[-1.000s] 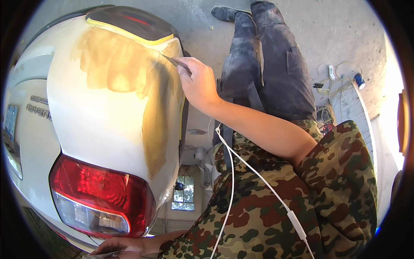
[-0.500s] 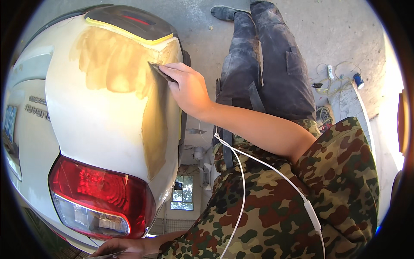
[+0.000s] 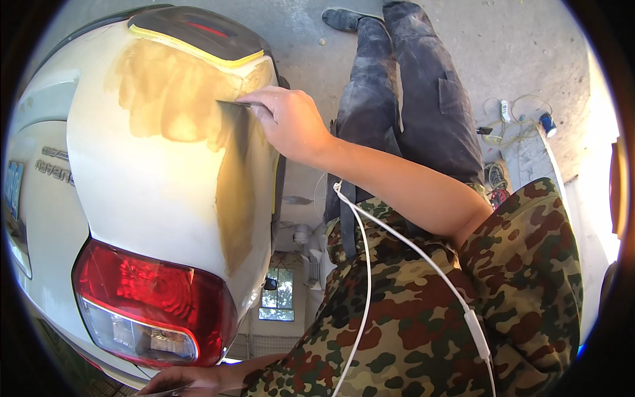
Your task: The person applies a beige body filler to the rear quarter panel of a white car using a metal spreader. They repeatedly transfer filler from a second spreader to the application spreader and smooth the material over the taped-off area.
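My right hand [image 3: 288, 122] is closed on a thin metal spreader [image 3: 235, 103], its blade against the tan filler patch [image 3: 172, 89] on the white car body [image 3: 139, 185], near the corner where the patch turns down in a long strip. Yellow masking tape [image 3: 192, 49] edges the dark trim [image 3: 178, 25] above it. At the lower edge, below the red tail light [image 3: 149, 284], my left hand [image 3: 195, 378] grips a flat, thin object [image 3: 159, 390], partly out of view and hard to make out.
A white cable [image 3: 360, 238] hangs across my camouflage shirt. My dusty trousers and shoes [image 3: 350, 20] are on the concrete floor [image 3: 516, 46]. At the right lie cords, a white power strip [image 3: 505, 111], a blue cylindrical object [image 3: 548, 124] and a pale board [image 3: 529, 155].
My right hand has moved left and slightly down across the filler with the spreader. My left hand stays at the bottom. The white cable has swung a little.
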A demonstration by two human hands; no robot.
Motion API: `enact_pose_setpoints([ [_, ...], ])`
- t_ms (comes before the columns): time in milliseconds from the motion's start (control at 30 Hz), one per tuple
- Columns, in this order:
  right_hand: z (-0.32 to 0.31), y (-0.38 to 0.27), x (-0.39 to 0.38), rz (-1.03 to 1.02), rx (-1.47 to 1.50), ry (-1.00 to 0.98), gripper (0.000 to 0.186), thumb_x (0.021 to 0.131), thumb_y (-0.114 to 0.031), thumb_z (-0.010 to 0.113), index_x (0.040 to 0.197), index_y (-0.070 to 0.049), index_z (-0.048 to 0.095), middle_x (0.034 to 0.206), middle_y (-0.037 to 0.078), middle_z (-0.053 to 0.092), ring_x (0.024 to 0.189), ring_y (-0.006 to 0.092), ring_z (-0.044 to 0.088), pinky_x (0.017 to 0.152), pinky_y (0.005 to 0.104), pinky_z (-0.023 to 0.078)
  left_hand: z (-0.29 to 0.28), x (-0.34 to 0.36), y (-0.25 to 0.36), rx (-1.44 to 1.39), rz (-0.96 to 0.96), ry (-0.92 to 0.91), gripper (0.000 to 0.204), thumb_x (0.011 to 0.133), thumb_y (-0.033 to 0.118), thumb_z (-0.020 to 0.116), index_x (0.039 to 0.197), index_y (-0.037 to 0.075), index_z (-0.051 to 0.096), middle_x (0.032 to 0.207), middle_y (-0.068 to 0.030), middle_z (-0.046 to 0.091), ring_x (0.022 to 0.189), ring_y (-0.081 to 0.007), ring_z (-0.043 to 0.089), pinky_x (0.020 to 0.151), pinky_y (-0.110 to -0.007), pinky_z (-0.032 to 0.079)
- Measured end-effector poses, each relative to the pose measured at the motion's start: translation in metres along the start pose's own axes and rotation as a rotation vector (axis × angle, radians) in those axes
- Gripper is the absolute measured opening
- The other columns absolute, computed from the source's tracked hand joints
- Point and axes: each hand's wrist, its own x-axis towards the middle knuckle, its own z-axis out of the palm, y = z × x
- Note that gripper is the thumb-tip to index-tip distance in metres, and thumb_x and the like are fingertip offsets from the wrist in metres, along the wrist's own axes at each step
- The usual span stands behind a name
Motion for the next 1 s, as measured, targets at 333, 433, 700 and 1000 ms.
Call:
enact_pose_setpoints([
  [333,-0.01,0.038,0.038,0.272,-0.162,-0.083,0.027,0.098,-0.013,0.062,0.12,-0.005,0.076,0.092,0.02,0.074,0.082,0.0355,0.071,0.078,0.0425,0.056,0.001,0.0,0.002,-0.031,-0.043,0.03,0.029,0.106,0.01,0.06,0.129,-0.007,0.064,0.126,-0.0159,0.073,0.116,-0.0233,0.07,0.105,-0.035,0.058],
  [433,-0.005,0.026,0.022,0.121,-0.12,-0.06,0.027,0.099,-0.014,0.062,0.121,-0.005,0.076,0.092,0.02,0.074,0.08,0.0344,0.071,0.077,0.0422,0.055,-0.002,0.001,0.003,-0.037,-0.074,-0.007,0.03,0.106,0.01,0.061,0.13,-0.007,0.064,0.126,-0.0165,0.073,0.116,-0.024,0.071,0.105,-0.036,0.058],
  [700,-0.031,0.009,0.046,0.278,-0.042,-0.064,0.024,0.098,-0.015,0.06,0.113,-0.003,0.075,0.098,0.021,0.074,0.094,0.041,0.07,0.084,0.0486,0.055,-0.004,0.003,0.004,-0.068,-0.078,0.003,0.031,0.108,0.01,0.057,0.133,-0.008,0.063,0.132,-0.0168,0.071,0.121,-0.0253,0.069,0.108,-0.037,0.056],
  [1000,0.001,0.015,0.096,0.025,-0.1,-0.138,0.026,0.098,-0.017,0.059,0.112,-0.003,0.076,0.097,0.02,0.074,0.095,0.0412,0.07,0.086,0.0512,0.054,0.001,0.003,-0.004,-0.145,-0.193,-0.18,0.038,0.111,0.009,0.048,0.144,-0.007,0.055,0.142,-0.0159,0.066,0.132,-0.0252,0.062,0.121,-0.041,0.045],
])
